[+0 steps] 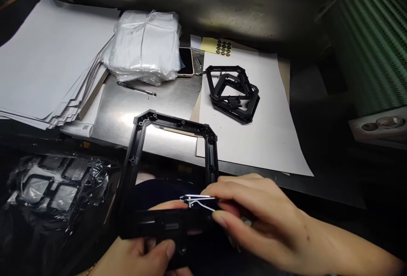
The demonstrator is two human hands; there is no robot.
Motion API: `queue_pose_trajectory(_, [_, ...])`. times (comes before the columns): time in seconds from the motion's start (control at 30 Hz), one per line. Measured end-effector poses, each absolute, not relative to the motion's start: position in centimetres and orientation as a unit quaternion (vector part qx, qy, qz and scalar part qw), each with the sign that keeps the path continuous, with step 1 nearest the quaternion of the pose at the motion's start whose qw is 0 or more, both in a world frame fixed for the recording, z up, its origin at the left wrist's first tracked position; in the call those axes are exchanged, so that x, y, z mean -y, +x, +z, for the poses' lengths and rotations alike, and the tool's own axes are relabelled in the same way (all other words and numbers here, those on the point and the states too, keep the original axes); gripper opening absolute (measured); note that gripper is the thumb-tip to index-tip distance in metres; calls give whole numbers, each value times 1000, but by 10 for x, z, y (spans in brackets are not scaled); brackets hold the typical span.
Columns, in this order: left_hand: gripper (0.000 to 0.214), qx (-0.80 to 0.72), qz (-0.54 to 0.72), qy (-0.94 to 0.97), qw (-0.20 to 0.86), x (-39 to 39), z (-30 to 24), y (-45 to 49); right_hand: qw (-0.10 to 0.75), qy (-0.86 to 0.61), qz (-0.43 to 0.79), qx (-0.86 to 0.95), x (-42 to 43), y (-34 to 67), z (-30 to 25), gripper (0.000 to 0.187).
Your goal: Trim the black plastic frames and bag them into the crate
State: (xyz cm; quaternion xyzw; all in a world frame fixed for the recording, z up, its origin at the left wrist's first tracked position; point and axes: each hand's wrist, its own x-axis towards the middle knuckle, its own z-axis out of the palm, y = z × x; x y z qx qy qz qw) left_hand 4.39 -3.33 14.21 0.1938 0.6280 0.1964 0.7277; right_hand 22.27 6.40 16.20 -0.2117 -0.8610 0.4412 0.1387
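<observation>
My left hand [143, 252] grips the near bottom edge of a black plastic frame [140, 140], held upright over my lap. My right hand [254, 216] pinches a small shiny metal clip [197, 201] against the frame's lower right corner. On the white sheet [270, 140] ahead lies a pile of similar black frames [233, 93], stacked askew.
A stack of white paper [47, 64] fills the left of the metal bench. A tied bundle of clear plastic bags [144, 47] sits beside a phone [186, 62] and a pen [136, 88]. A yellow sticker sheet [218, 47] lies behind. A plastic-wrapped pack of black parts [54, 182] rests lower left.
</observation>
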Motion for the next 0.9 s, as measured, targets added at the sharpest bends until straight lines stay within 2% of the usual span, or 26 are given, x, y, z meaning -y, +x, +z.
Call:
queue_pose_trajectory(0.13, [44,-580,201,148,775,33,142,45,99,-171,411,890,-61,220,165,27])
queue_pose_trajectory(0.27, [49,-544,220,133,799,29,146,46,122,-173,359,909,-58,215,164,31])
queue_pose_trajectory(0.53, [48,-553,256,164,776,32,136,45,58,-134,341,929,-57,205,159,25])
queue_pose_trajectory(0.67, [45,-550,260,219,763,36,119,41,101,-126,400,902,-58,201,155,26])
queue_pose_trajectory(0.73, [43,-540,278,223,762,36,114,38,146,-205,447,859,-60,208,149,21])
queue_pose_trajectory(0.8, [41,-526,306,200,768,34,109,34,231,-320,487,779,-65,223,135,15])
queue_pose_trajectory(0.9, [39,-496,347,151,781,31,100,27,343,-471,510,633,-81,248,104,18])
